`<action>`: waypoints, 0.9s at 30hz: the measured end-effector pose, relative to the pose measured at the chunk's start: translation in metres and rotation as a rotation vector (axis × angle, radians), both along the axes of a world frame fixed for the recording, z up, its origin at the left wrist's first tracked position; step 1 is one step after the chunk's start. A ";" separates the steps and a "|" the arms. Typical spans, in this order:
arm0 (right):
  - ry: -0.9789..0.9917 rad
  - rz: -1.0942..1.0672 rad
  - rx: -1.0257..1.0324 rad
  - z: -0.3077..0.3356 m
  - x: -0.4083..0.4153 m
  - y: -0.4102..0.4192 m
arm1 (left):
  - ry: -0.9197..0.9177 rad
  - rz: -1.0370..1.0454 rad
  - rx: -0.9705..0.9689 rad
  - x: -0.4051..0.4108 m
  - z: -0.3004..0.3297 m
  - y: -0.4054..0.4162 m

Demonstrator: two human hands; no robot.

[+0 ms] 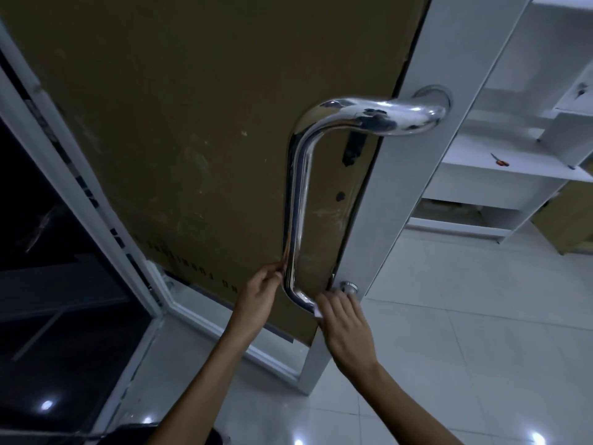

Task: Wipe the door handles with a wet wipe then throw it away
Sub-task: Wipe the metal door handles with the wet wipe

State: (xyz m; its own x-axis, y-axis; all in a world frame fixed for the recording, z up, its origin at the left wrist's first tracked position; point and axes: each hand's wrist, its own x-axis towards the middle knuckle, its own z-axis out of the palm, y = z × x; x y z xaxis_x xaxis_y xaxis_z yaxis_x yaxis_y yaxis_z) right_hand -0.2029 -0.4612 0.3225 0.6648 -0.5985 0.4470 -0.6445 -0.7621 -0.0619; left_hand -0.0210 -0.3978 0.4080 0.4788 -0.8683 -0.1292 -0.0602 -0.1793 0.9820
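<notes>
Right hand (345, 319) presses wipe (318, 313) on handle (296, 200) at 5 o'clock; left hand (260, 297) pinches handle at 7

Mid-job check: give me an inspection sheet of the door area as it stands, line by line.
Surface: door panel covered in brown cardboard, scuffed, set in a white frame.
Job's things: chrome pull handle mounted on the frame; white wet wipe showing at the handle's lower bend.
Clutter: orange-handled tool lying on the white shelving.
Grippers: left hand pinching at the handle's lower bar; right hand pressing the wipe onto the lower bend near the bottom mount.
Cables: nothing seen.
Surroundings: glossy white floor tiles with light reflections; dark glass left of the door.
</notes>
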 end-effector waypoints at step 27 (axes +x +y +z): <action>-0.231 -0.151 0.097 -0.005 0.008 0.024 | -0.002 -0.006 -0.028 -0.003 0.007 0.003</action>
State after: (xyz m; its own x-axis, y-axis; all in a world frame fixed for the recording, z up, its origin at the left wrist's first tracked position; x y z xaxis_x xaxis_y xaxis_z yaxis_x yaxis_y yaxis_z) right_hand -0.1950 -0.4373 0.3177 0.4524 -0.7303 0.5118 -0.7106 -0.6420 -0.2880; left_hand -0.0236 -0.3948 0.4154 0.4735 -0.8746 -0.1040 -0.0631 -0.1515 0.9864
